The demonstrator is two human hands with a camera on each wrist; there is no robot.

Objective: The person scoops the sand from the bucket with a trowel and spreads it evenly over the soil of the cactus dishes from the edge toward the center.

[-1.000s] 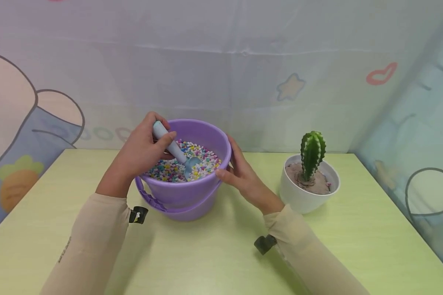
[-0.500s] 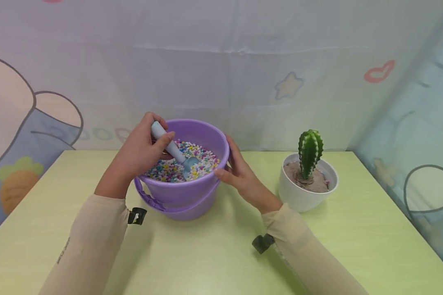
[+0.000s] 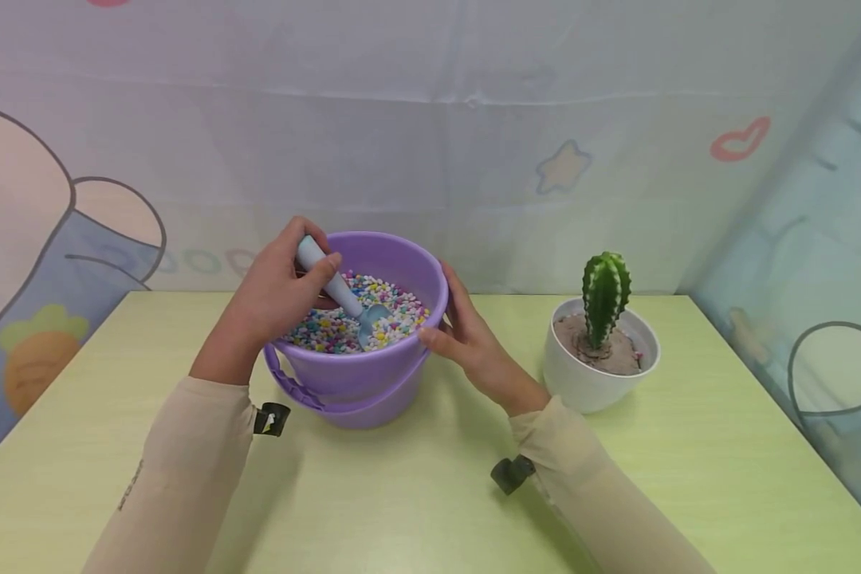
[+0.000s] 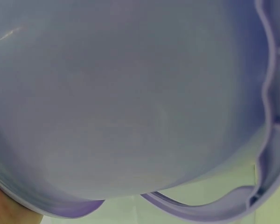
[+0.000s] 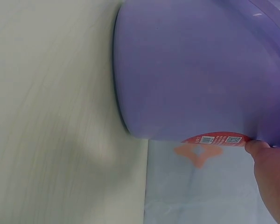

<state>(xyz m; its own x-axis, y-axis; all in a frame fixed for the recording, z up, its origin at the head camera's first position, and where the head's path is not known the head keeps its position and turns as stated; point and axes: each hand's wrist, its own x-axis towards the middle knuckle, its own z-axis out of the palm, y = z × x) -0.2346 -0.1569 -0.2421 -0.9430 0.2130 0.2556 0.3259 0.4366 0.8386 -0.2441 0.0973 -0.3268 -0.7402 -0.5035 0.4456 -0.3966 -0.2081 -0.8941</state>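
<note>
A purple bucket (image 3: 351, 375) stands on the table, filled partway with small multicoloured pellets (image 3: 402, 307). My left hand (image 3: 273, 291) reaches over its left rim and grips the pale blue handle of a toy shovel (image 3: 340, 293). The shovel slants down to the right, its blade in the pellets. My right hand (image 3: 477, 347) holds the bucket's right side, thumb at the front of the rim and fingers round the outside. In the right wrist view a finger (image 5: 266, 170) touches the bucket wall (image 5: 191, 70) by a red label. The bucket's outer wall (image 4: 130, 93) fills the left wrist view.
A white pot (image 3: 588, 391) with a green cactus (image 3: 606, 299) in brown soil stands right of the bucket, near my right forearm. The bucket's purple bail handle (image 3: 297, 391) hangs down its front. A printed cloth (image 3: 373, 159) rises behind the table's back edge.
</note>
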